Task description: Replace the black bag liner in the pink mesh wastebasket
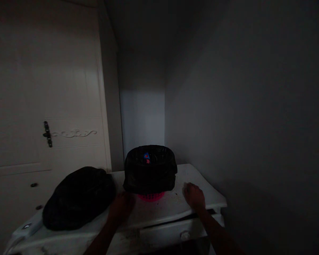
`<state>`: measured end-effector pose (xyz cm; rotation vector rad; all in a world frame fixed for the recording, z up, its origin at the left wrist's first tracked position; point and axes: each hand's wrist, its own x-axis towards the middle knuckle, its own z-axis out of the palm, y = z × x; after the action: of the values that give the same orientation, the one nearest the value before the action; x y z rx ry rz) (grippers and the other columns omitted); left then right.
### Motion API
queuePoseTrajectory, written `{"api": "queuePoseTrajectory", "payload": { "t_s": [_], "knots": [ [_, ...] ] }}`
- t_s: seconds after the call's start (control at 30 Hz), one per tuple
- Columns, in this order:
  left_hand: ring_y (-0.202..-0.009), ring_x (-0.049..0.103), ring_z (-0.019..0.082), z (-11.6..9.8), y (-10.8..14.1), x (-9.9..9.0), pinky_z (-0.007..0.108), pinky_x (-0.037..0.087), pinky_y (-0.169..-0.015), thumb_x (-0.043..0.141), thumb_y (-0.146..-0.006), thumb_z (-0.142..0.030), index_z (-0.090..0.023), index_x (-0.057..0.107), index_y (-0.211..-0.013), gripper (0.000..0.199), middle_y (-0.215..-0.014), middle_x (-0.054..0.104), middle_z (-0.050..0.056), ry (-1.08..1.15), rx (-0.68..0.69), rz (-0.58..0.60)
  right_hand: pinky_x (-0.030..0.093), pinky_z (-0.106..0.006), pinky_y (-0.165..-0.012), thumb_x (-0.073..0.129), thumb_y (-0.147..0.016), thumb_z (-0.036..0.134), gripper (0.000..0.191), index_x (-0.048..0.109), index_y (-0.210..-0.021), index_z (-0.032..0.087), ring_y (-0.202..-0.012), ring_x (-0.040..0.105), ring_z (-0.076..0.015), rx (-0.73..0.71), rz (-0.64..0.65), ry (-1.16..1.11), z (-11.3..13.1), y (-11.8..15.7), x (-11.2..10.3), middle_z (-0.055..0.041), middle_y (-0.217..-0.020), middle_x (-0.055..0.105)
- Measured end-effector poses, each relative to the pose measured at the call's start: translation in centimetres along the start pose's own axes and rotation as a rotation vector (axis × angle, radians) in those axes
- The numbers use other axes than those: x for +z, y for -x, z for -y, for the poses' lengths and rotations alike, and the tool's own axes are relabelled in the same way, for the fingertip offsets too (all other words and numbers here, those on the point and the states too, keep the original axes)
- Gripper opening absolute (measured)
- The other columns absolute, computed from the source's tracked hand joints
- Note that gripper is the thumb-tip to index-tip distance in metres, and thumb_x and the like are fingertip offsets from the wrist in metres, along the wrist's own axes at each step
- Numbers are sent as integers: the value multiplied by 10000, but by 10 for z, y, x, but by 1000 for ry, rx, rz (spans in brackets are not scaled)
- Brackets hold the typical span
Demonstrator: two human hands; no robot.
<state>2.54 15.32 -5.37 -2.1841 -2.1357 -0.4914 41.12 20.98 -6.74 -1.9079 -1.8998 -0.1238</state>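
Note:
A pink basket or bin [151, 197] with a slotted side stands on the white cabinet top, lined with a black plastic bag [150, 177] folded over its rim. Inside the liner shows something small in blue and red [146, 157]. My left hand [122, 205] is low at the bin's left side, between it and a full-looking black bag [79, 198]; its fingers are lost in the dark. On the right, my right hand [194, 195] rests at the cabinet top with its fingers curled in, apart from the bin. What they hold, if anything, I cannot make out.
The white cabinet [187, 209] has a drawer with a round knob [185, 235] below its top. A grey wall [241, 117] rises close on the right. To the left is a pale wardrobe door [74, 92] with a dark handle [47, 134]. The room is dim.

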Motion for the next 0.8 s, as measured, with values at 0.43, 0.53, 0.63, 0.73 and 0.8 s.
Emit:
{"api": "queuePoseTrajectory", "payload": {
  "t_s": [0.43,0.53,0.63,0.73,0.8],
  "knots": [
    [-1196,690,293,3,-1,4,400,499,-997,409,-1010,-293,-183,671,-1239,365,-1269,743,153,0,5,-20,478,-300,-957,463,-1010,277,333,733,-1151,142,-1104,708,-239,19,18,-36,0,-2,0,-162,-1192,765],
    [-1206,683,291,3,0,4,402,487,-1014,418,-1009,-298,-196,676,-1231,355,-1268,746,142,8,13,-8,479,-301,-960,463,-1010,272,335,739,-1141,134,-1109,711,-242,18,17,-30,-1,-3,3,-170,-1178,769],
    [-1172,694,290,3,-1,4,393,490,-995,414,-1015,-316,-186,692,-1193,355,-1232,752,151,11,15,-13,484,-304,-957,454,-1018,270,350,733,-1165,119,-1110,717,-244,7,15,0,-3,-4,5,-182,-1202,762],
    [-1143,702,288,4,-2,6,389,494,-976,389,-1022,-311,-175,705,-1154,369,-1206,756,158,18,13,-12,487,-307,-956,443,-1024,269,356,731,-1171,118,-1111,719,-243,-7,9,17,-3,-4,6,-179,-1201,762],
    [-1156,695,287,4,-2,6,391,489,-991,374,-1026,-309,-175,704,-1155,378,-1213,755,157,20,24,-13,487,-307,-953,448,-1025,273,350,731,-1163,120,-1112,718,-245,-1,8,17,-2,-3,4,-173,-1185,767]
  ]
}}
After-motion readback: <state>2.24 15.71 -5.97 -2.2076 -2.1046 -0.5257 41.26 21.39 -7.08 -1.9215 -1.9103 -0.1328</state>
